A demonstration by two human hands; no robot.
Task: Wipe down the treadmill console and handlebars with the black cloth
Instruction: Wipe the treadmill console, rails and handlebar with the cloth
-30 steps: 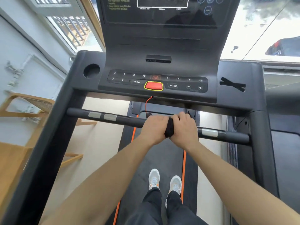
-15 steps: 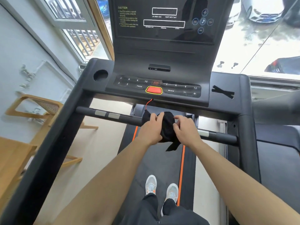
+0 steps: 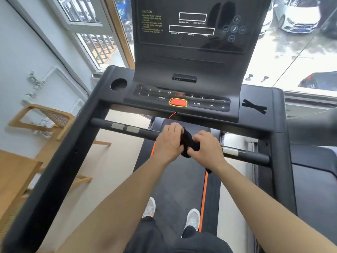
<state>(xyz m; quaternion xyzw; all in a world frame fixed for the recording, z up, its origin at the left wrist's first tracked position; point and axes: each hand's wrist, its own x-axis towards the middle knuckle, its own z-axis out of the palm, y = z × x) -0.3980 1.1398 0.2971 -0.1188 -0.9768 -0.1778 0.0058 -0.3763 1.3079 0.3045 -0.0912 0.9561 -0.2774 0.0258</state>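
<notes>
black cloth [image 3: 189, 143]: spread → bunched | left hand [image 3: 168, 143], right hand [image 3: 207, 149]: closer together

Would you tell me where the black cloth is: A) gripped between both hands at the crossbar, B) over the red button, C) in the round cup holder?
A: the left hand and right hand both grip the black cloth, bunched between them at the crossbar.

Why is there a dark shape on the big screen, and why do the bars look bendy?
Head view: the glossy console screen mirrors a dark reflection, because bright daylight pours in through the window. Head view again: the wide-angle lens curves the handlebar and the side rail, and the picture's edges look slightly soft.
</notes>
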